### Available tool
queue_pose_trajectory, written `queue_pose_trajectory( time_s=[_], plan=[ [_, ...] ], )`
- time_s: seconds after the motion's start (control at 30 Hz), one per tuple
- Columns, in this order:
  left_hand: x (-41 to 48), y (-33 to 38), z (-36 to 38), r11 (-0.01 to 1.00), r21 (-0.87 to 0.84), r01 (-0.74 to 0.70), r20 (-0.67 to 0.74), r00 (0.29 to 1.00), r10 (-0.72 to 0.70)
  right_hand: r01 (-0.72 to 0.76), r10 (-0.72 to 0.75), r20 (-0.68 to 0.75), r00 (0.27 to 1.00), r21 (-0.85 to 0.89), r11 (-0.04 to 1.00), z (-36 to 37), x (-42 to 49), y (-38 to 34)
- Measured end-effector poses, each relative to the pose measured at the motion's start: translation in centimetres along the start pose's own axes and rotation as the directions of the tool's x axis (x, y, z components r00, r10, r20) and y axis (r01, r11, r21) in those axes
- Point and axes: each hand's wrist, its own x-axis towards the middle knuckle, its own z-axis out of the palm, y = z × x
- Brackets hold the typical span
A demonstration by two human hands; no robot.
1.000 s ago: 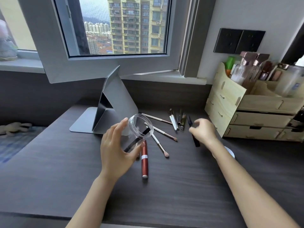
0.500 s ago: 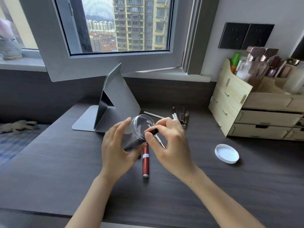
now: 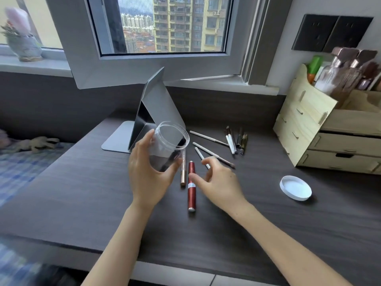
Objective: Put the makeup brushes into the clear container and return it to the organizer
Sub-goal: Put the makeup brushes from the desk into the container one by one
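Left hand (image 3: pixel 149 174) gripping tilted clear container (image 3: pixel 168 144), right hand (image 3: pixel 218 182) fingers loosely spread, empty, above red tube (image 3: pixel 191 188), brushes (image 3: pixel 233 141) scattered far right

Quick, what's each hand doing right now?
Left hand: closed around the clear container, holding it tilted above the desk.
Right hand: open and empty, fingers spread over the red tube.
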Motion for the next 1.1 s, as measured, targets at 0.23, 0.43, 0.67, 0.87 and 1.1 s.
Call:
queue_pose_trajectory(
  time_s=[0.23, 0.43, 0.67, 0.87, 1.1],
  plan=[
    [-0.2, -0.1, 0.0, 1.000, -0.011, 0.027, -0.012, 1.000, -0.027, -0.094, 0.114, 0.119, 0.986, -0.158, 0.983, 1.9, -0.2, -0.8],
    [-0.2, -0.1, 0.0, 1.000, -0.002, 0.017, 0.006, 1.000, -0.017, -0.116, 0.144, -0.070, 0.987, 0.307, 0.945, -3.2, -0.4, 1.0],
    [-0.4, 0.1, 0.3, 0.996, 0.022, -0.091, 0.112, 0.990, 0.088, 0.144, -0.158, 0.006, 0.987, 0.386, 0.911, -10.9, -3.6, -1.3],
    [-0.6, 0.7, 0.3, 0.972, 0.040, -0.233, 0.137, 0.964, 0.226, 0.331, -0.342, -0.012, 0.940, 0.280, 0.901, -8.1, -0.9, -4.1],
    [-0.5, 0.1, 0.2, 0.997, -0.008, -0.071, 0.046, 0.996, 0.071, 0.600, -0.592, -0.170, 0.788, -0.005, 0.800, -3.5, 1.1, -4.7]
  ],
)
